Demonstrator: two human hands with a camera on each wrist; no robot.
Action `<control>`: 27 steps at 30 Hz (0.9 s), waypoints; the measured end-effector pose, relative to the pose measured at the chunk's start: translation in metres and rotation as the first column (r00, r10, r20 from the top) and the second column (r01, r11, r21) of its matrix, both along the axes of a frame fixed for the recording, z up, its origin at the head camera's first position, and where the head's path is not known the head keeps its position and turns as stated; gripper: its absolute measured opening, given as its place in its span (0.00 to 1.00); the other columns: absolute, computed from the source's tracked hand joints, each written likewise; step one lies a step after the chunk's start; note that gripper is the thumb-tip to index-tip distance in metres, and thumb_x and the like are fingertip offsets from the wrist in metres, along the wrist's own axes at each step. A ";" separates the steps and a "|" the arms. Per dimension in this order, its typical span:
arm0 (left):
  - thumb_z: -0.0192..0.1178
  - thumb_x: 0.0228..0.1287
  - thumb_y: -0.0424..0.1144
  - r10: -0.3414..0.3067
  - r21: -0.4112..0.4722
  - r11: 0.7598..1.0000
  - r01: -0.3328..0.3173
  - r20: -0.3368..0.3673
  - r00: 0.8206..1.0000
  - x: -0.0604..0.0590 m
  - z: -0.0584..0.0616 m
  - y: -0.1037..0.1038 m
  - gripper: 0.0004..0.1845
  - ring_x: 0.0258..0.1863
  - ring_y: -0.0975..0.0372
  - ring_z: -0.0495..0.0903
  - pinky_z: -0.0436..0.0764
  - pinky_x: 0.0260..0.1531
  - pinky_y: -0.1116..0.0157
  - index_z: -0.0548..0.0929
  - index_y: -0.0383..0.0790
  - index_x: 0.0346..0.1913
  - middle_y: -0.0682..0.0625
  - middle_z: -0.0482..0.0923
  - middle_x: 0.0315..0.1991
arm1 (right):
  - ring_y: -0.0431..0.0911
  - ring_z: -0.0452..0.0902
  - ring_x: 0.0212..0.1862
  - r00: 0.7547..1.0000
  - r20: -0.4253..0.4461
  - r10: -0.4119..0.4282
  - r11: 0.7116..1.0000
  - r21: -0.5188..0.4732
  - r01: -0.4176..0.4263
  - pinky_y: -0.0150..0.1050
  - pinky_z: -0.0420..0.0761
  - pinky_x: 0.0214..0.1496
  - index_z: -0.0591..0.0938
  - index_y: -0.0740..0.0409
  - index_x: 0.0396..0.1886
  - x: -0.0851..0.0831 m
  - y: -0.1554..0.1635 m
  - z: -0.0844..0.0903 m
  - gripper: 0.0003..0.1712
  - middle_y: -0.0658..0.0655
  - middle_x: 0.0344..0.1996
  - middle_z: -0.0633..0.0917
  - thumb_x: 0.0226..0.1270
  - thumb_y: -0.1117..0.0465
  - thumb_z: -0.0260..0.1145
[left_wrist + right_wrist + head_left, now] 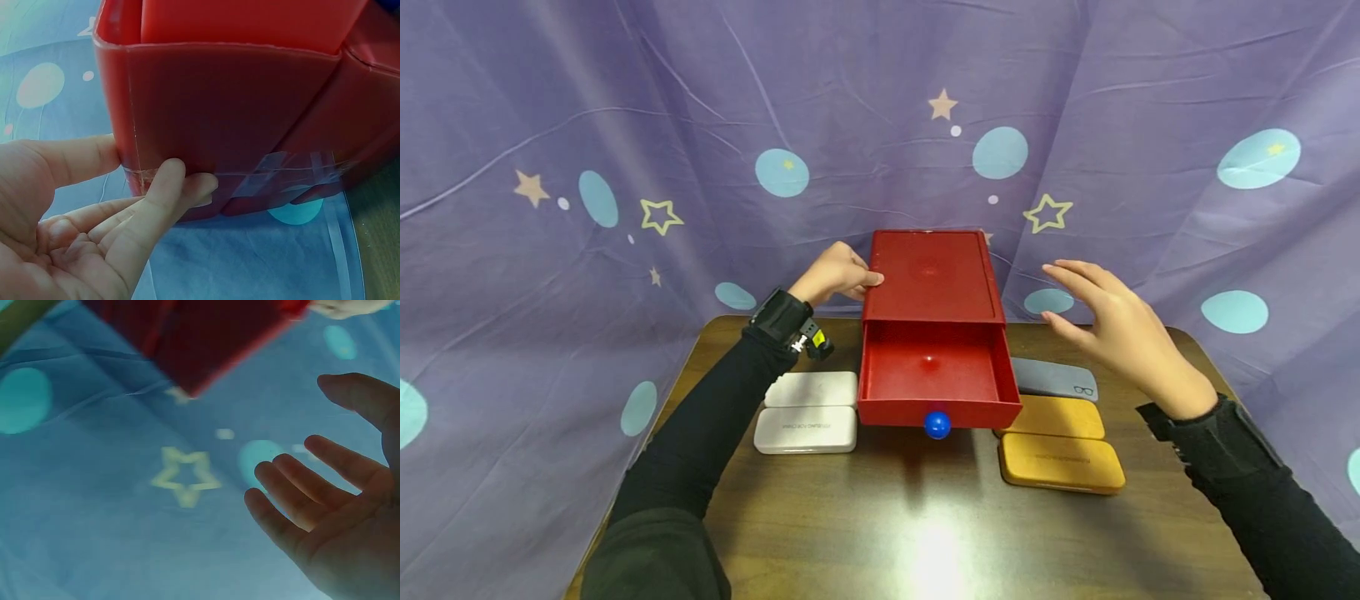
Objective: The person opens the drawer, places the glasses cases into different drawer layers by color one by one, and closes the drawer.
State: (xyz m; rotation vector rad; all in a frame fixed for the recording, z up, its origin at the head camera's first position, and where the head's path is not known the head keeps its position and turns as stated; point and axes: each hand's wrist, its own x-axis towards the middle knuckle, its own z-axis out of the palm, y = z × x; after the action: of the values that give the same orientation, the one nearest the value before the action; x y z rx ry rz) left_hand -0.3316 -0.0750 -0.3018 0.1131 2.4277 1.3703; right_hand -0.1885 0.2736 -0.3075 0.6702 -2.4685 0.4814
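Labels first: both tan cases and the front white case have a line of small print on the lid, way too tiny to read. The grey case has a little glasses icon at its right end.

Everything sits on a dark wood table with a glare spot near the front edge, and a purple cloth backdrop with stars and teal dots hangs all around.

The red drawer box sits at the back middle of the table, long axis running front to back. Its drawer is pulled out toward the person, blue knob facing the front.

Left hand is on the box's back left corner, thumb and fingers touching the side wall. Right hand hovers apart to the right of the box, fingers relaxed and slightly spread, holding nothing.
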 end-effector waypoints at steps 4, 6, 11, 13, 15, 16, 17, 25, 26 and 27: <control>0.69 0.65 0.32 0.003 0.010 1.000 -0.003 0.009 1.000 0.000 0.000 0.000 0.20 0.45 0.49 0.90 0.86 0.56 0.53 0.81 0.20 0.55 0.33 0.83 0.53 | 0.66 0.72 0.66 0.987 0.156 -0.042 0.999 0.003 0.042 0.68 0.75 0.61 0.75 0.60 0.70 -0.017 0.016 -0.017 0.38 0.68 0.65 0.77 0.59 0.63 0.77; 0.69 0.65 0.32 0.004 0.014 1.000 -0.004 0.013 1.000 0.000 0.000 -0.001 0.20 0.45 0.48 0.90 0.86 0.56 0.52 0.80 0.20 0.55 0.33 0.83 0.53 | 0.67 0.70 0.67 0.971 0.234 -0.053 0.999 0.001 0.054 0.68 0.73 0.64 0.74 0.60 0.71 -0.025 0.023 -0.026 0.38 0.68 0.66 0.75 0.61 0.61 0.77; 0.69 0.65 0.31 0.008 0.024 1.000 -0.008 0.017 1.000 -0.001 0.000 -0.001 0.20 0.43 0.49 0.90 0.86 0.56 0.51 0.81 0.20 0.54 0.33 0.83 0.52 | 0.70 0.67 0.69 0.931 0.365 -0.019 1.000 0.002 0.020 0.70 0.70 0.66 0.70 0.63 0.74 -0.043 0.040 -0.052 0.43 0.72 0.68 0.73 0.62 0.57 0.77; 0.69 0.65 0.31 0.006 0.022 1.000 -0.007 0.012 1.000 0.000 0.000 -0.001 0.19 0.41 0.50 0.90 0.86 0.56 0.51 0.81 0.20 0.53 0.33 0.84 0.51 | 0.71 0.65 0.70 0.907 0.420 -0.017 1.000 0.014 0.012 0.71 0.69 0.66 0.68 0.63 0.75 -0.047 0.045 -0.061 0.44 0.74 0.69 0.71 0.63 0.56 0.77; 0.69 0.65 0.32 0.003 0.017 1.000 -0.004 0.006 1.000 0.000 0.000 -0.001 0.18 0.40 0.51 0.91 0.87 0.54 0.53 0.82 0.21 0.52 0.33 0.84 0.50 | 0.72 0.63 0.71 0.886 0.463 -0.016 1.000 0.026 0.004 0.72 0.68 0.67 0.67 0.64 0.75 -0.051 0.048 -0.069 0.45 0.75 0.70 0.69 0.62 0.56 0.77; 0.69 0.65 0.32 0.002 0.014 1.000 -0.002 0.004 1.000 0.000 -0.001 -0.001 0.18 0.40 0.51 0.91 0.88 0.53 0.54 0.82 0.21 0.52 0.34 0.85 0.50 | 0.72 0.62 0.71 0.875 0.483 -0.016 0.999 0.033 0.001 0.72 0.68 0.68 0.67 0.64 0.76 -0.052 0.050 -0.073 0.46 0.75 0.71 0.68 0.62 0.56 0.77; 0.69 0.65 0.32 0.001 0.010 1.000 -0.001 0.000 1.000 0.000 0.000 -0.002 0.18 0.40 0.51 0.91 0.88 0.51 0.55 0.83 0.21 0.52 0.34 0.85 0.50 | 0.73 0.62 0.71 0.866 0.500 -0.014 0.999 0.037 -0.005 0.73 0.68 0.68 0.66 0.64 0.76 -0.053 0.051 -0.077 0.46 0.76 0.71 0.68 0.62 0.57 0.77; 0.69 0.65 0.32 -0.003 0.012 1.000 0.003 -0.014 1.000 0.001 0.000 -0.001 0.18 0.38 0.52 0.91 0.88 0.52 0.54 0.83 0.21 0.52 0.33 0.85 0.50 | 0.73 0.66 0.69 0.827 0.563 0.005 0.995 0.080 -0.061 0.70 0.71 0.67 0.68 0.72 0.72 -0.066 0.055 -0.103 0.46 0.77 0.68 0.71 0.57 0.64 0.79; 0.69 0.65 0.32 -0.002 0.013 1.000 0.003 -0.014 1.000 0.001 0.000 -0.001 0.17 0.37 0.53 0.91 0.88 0.51 0.55 0.83 0.21 0.52 0.33 0.85 0.50 | 0.73 0.67 0.69 0.821 0.571 0.000 0.994 0.091 -0.063 0.70 0.72 0.67 0.69 0.73 0.72 -0.067 0.055 -0.105 0.45 0.77 0.68 0.72 0.57 0.64 0.79; 0.69 0.65 0.32 -0.002 0.013 1.000 0.002 -0.014 1.000 0.001 0.000 -0.001 0.17 0.37 0.53 0.91 0.89 0.50 0.56 0.83 0.21 0.51 0.34 0.85 0.50 | 0.73 0.67 0.68 0.814 0.581 -0.010 0.993 0.103 -0.062 0.69 0.73 0.67 0.70 0.73 0.71 -0.067 0.055 -0.108 0.45 0.77 0.67 0.73 0.57 0.64 0.79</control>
State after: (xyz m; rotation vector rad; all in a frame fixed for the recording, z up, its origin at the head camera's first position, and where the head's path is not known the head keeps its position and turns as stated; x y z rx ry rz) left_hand -0.3308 -0.0761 -0.3020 0.1283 2.4292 1.3894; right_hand -0.2557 0.3286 -0.4151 0.6772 -3.0918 0.6301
